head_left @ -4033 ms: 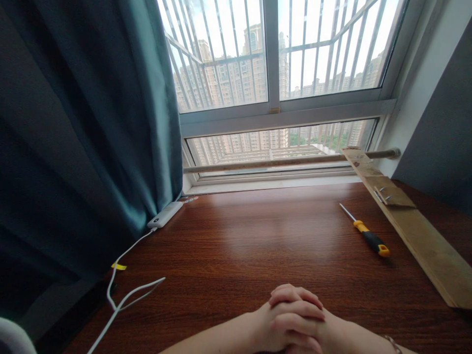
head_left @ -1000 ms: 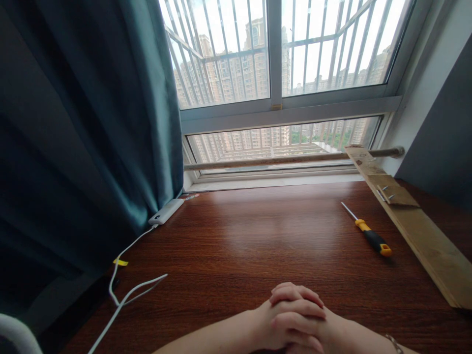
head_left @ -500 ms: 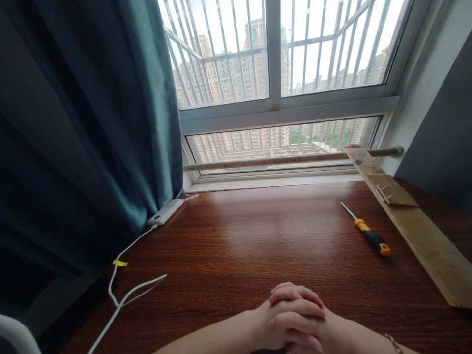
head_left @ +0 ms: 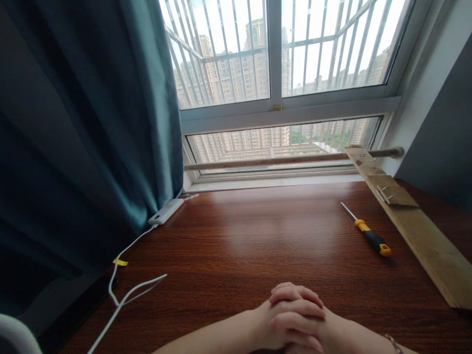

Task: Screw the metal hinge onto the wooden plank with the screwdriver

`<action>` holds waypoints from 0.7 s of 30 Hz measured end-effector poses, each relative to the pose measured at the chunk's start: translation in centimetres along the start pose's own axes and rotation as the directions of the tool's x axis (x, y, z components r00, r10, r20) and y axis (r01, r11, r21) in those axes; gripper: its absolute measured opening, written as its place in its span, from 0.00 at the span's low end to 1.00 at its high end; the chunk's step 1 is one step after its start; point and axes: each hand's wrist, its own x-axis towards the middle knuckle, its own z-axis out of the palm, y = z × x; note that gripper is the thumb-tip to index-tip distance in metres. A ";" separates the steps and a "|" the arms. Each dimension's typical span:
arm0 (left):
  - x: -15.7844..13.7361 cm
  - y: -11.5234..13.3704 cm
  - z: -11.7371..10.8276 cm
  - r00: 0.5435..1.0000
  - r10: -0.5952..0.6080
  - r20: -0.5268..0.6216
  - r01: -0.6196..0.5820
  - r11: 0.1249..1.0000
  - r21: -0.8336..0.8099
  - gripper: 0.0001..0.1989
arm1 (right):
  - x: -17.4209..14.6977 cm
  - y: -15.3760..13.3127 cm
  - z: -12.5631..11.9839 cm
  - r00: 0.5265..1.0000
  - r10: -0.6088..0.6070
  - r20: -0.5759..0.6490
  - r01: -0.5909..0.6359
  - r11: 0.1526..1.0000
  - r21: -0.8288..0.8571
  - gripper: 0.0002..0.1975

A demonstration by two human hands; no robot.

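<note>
My left hand (head_left: 275,322) and my right hand (head_left: 326,327) are clasped at the bottom of the view, fingers interlaced and closed around each other. No object shows between them, though the palms are hidden. Both forearms lie low over the dark wooden tabletop (head_left: 236,236), and a bracelet (head_left: 394,343) circles the right wrist. Nearest to the hands, up and to the right, lies a screwdriver (head_left: 367,231) with a yellow and black handle, its shaft angled toward the window. Neither hand touches it.
A long cardboard strip (head_left: 424,236) lies on the right, bearing a small cardboard piece (head_left: 400,194) with several metal bits. To the left, a white device (head_left: 165,212) with a white cable (head_left: 123,300) rests by a blue curtain (head_left: 147,123). A barred window (head_left: 276,110) stands behind.
</note>
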 end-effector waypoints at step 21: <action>-2.3 2.4 4.7 0.814 -0.241 -0.528 0.192 0.970 -0.147 0.13 | 0.7 -0.7 -0.8 1.000 -0.016 -0.017 0.017 0.998 0.056 0.31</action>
